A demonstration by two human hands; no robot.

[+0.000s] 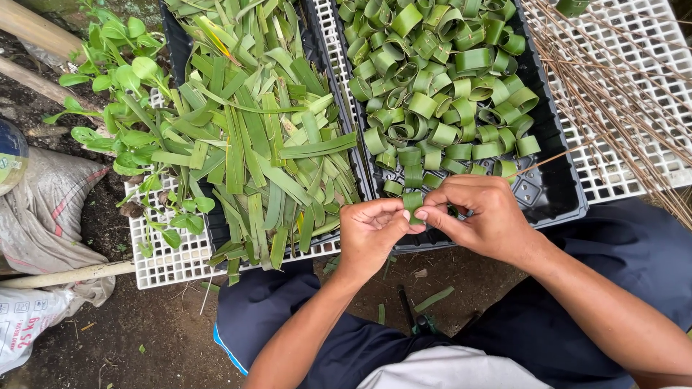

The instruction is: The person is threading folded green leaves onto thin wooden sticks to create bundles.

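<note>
At lower centre I see my left hand [371, 232] and right hand [481, 215] both pinching one green leaf strip [412, 201], fingertips pressed together, just below the black tray [559, 189] of leaf rings [440, 72].

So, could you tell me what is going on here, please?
A seated person's left hand and right hand pinch a green leaf strip curled into a ring. Beyond them, a black tray holds many finished leaf rings; another tray to the left holds flat cut leaves. Thin sticks lie on a white grid.
</note>
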